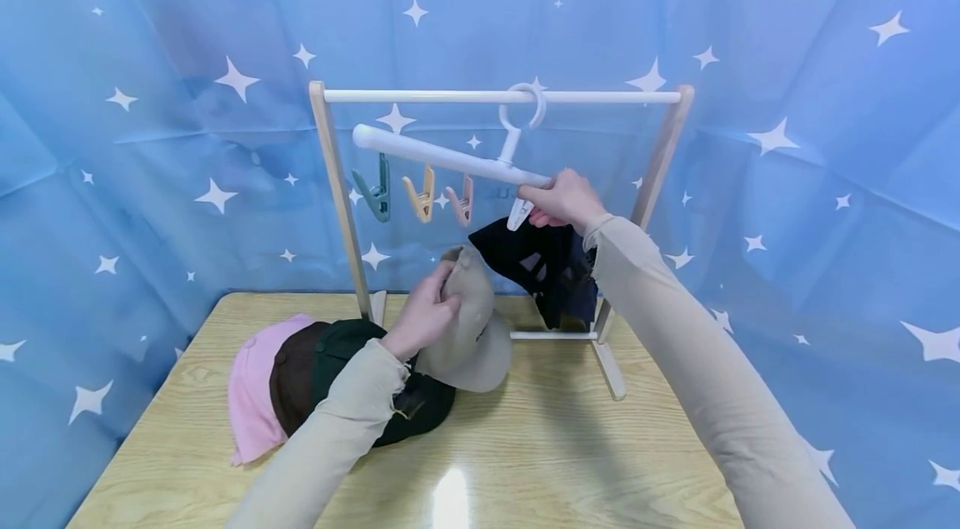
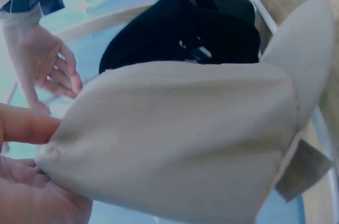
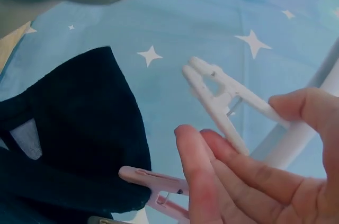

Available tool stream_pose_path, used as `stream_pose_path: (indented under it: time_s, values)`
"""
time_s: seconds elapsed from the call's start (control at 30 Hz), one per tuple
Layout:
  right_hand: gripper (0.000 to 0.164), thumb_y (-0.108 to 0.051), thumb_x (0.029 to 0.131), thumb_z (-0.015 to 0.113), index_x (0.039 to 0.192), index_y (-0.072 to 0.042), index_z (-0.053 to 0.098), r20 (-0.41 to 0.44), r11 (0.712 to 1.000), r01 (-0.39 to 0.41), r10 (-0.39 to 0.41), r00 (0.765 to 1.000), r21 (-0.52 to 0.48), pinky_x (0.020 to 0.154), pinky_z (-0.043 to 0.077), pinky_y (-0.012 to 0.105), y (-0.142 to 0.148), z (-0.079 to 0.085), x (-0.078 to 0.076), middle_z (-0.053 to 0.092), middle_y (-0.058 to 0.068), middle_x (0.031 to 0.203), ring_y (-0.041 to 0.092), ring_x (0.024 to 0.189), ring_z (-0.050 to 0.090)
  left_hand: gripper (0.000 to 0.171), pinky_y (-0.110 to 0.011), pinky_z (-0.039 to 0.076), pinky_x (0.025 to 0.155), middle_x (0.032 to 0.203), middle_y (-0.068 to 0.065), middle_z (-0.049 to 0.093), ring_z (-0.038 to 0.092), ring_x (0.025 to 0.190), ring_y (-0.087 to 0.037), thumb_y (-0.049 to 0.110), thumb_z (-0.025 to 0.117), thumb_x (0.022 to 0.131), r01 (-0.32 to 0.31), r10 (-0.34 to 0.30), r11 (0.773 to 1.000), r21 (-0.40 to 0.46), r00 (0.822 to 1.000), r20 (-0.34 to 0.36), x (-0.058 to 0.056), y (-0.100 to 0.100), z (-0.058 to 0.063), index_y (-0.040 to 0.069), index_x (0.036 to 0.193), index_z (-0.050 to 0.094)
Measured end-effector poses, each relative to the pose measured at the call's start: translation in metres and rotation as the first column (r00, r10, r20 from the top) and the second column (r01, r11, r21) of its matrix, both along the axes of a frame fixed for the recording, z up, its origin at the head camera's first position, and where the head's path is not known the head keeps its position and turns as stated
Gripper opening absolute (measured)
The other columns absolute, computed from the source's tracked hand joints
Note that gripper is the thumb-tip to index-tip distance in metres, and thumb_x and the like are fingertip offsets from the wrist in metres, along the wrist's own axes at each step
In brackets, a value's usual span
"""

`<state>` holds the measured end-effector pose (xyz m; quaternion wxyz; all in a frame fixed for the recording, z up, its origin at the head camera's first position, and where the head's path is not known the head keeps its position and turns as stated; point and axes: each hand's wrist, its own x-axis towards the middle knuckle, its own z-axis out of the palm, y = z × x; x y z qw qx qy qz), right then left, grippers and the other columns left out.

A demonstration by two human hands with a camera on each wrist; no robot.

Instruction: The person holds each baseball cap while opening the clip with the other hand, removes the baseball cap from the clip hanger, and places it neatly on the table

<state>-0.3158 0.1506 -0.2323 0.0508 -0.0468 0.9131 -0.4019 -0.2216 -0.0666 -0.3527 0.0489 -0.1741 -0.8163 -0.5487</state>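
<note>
My left hand (image 1: 424,314) pinches a beige cap (image 1: 467,319) by the top of its crown, the brim hanging down. At the right end of a white clip hanger (image 1: 427,151), my right hand (image 1: 567,200) pinches the handles of a white clip (image 3: 229,99) between thumb and fingers. Nothing sits between that clip's tips. Beside it, a pink clip (image 3: 159,184) bites the edge of a black cap (image 3: 90,118). The hanger tilts, its left end higher. Green (image 1: 378,189), yellow (image 1: 422,196) and pale pink clips (image 1: 462,202) dangle from its left part with nothing in them.
A white rod (image 1: 420,97) on wooden posts (image 1: 337,187) carries the hanger by its hook (image 1: 522,106). Left on the wooden table (image 1: 172,421), pink (image 1: 258,383), brown (image 1: 294,371) and dark green caps (image 1: 341,354) overlap in a row. A starry blue curtain (image 1: 187,237) hangs behind.
</note>
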Motion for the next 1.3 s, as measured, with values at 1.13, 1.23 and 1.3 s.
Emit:
stream_pose_path:
  time_s: [1.13,1.23,1.3]
  values:
    - [0.042,-0.037,0.092,0.063,0.099,0.003,0.072,-0.05,0.999,-0.014,0.013,0.999,-0.029,0.075,0.052,0.036,0.002,-0.009,0.001,0.069,0.007,0.074,0.011,0.062,0.062,0.02,-0.029,0.035,0.054,0.062,-0.002,0.04,0.04,0.053,-0.017,0.01,0.045,0.097,-0.296,0.277,0.955,0.02,0.913,0.299,0.051,-0.086,-0.078,0.003,0.116,0.045]
    - [0.043,-0.038,0.093,0.062,0.101,0.003,0.072,-0.072,0.999,-0.034,0.033,0.997,-0.025,0.078,0.051,0.038,0.004,-0.012,0.002,0.07,0.009,0.078,0.016,0.069,0.065,0.017,-0.027,0.037,0.053,0.059,0.0,0.043,0.043,0.052,-0.016,0.017,0.046,0.101,-0.322,0.307,0.947,0.005,0.907,0.289,0.053,-0.09,-0.079,0.005,0.113,0.046]
    - [0.04,-0.035,0.094,0.061,0.104,0.003,0.071,-0.086,0.998,-0.061,0.059,0.995,-0.025,0.08,0.05,0.038,0.007,-0.015,0.002,0.07,0.013,0.086,0.022,0.077,0.067,0.018,-0.027,0.038,0.053,0.059,-0.001,0.047,0.046,0.052,-0.016,0.019,0.048,0.101,-0.343,0.333,0.939,-0.013,0.901,0.278,0.055,-0.092,-0.08,0.005,0.111,0.048]
